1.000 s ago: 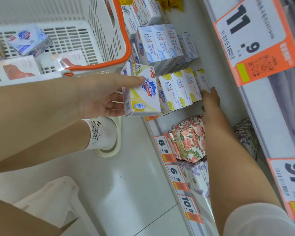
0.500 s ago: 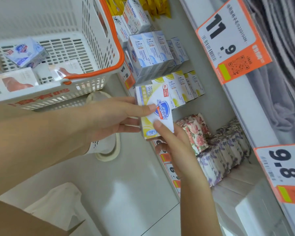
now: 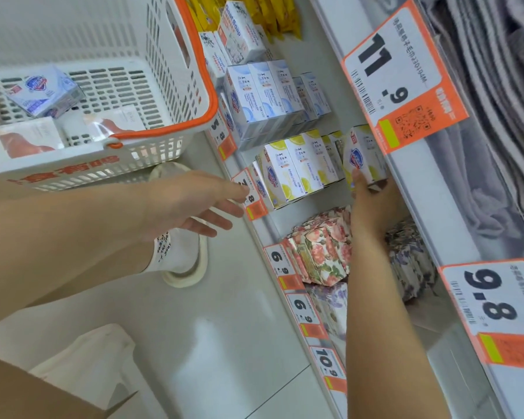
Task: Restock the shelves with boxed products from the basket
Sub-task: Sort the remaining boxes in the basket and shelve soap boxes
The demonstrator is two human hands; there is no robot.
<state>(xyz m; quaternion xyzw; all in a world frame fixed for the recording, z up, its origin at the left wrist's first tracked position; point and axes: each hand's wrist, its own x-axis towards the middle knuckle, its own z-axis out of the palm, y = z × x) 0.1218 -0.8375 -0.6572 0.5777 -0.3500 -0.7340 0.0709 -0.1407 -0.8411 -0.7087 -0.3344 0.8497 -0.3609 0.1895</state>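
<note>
Right hand (image 3: pixel 368 195) gripped the yellow soap box (image 3: pixel 364 155) upright, deep on the shelf (image 3: pixel 288 204) behind the lemon row (image 3: pixel 297 167); left hand (image 3: pixel 194 201), fingers loose and empty, hung nearer the basket (image 3: pixel 164 133).

Behind the row of yellow soap boxes (image 3: pixel 297 169) a gap runs to the shelf's back wall, already filled by the right hand (image 3: pixel 372 201) and its box (image 3: pixel 364 155) (the upper shelf edge (image 3: pixel 430 189) overhangs it). In front, open floor (image 3: pixel 224 313).
</note>
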